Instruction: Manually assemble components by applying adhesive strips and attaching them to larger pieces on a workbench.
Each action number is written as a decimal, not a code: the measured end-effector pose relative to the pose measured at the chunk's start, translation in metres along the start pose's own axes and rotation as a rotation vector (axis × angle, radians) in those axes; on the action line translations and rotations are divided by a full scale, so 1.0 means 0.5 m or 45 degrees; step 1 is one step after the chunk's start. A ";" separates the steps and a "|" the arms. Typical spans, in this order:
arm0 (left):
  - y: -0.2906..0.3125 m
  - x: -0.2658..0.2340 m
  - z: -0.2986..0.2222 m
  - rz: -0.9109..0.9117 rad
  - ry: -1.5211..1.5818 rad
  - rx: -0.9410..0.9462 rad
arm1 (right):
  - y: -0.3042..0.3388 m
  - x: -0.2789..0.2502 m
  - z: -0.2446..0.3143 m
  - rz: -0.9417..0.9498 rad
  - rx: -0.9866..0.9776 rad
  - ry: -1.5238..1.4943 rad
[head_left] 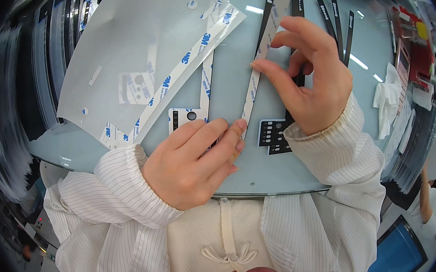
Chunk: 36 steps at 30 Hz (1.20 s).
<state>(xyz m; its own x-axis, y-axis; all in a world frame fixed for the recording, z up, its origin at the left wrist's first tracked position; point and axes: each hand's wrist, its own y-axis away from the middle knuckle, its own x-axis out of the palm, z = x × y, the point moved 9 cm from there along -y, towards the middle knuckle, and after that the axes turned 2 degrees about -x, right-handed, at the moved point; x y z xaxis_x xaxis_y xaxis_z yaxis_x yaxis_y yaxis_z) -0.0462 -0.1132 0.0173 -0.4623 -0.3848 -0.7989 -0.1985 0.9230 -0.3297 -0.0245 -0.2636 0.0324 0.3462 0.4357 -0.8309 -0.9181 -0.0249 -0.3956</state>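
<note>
I note a white smock with thin dark pinstripes, open to either side of a cream bow; cuffs gathered, hands bare. Behind the bow: cream textured top, pale placket running waistward.

A white cloth lies at right; lower, a blue panel shows.

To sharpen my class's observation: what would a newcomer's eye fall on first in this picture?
Probably the large translucent sheet over the upper left of the table, a blue-marked white strip slanting along its lower right edge. Next come the person's left hand and right hand near the middle, both at a long, narrow pale strip that slants up to the right. At upper right, three black strips lie loosely fanned out.
</note>
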 end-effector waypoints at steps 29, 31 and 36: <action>0.014 -0.005 0.001 -0.040 0.021 -0.006 | -0.068 -0.001 -0.086 -0.201 0.257 0.012; 0.015 -0.004 0.002 -0.044 0.006 0.004 | -0.069 -0.012 -0.085 -0.238 0.215 0.044; 0.009 -0.004 -0.002 -0.038 -0.017 0.022 | -0.051 -0.006 -0.026 0.030 -0.200 0.528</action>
<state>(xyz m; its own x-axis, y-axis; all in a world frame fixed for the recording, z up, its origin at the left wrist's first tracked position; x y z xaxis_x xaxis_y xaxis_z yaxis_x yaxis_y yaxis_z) -0.0473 -0.1082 0.0180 -0.4450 -0.4124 -0.7949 -0.1970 0.9110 -0.3623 0.0007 -0.2761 0.0398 0.4032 0.0363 -0.9144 -0.8972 -0.1810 -0.4028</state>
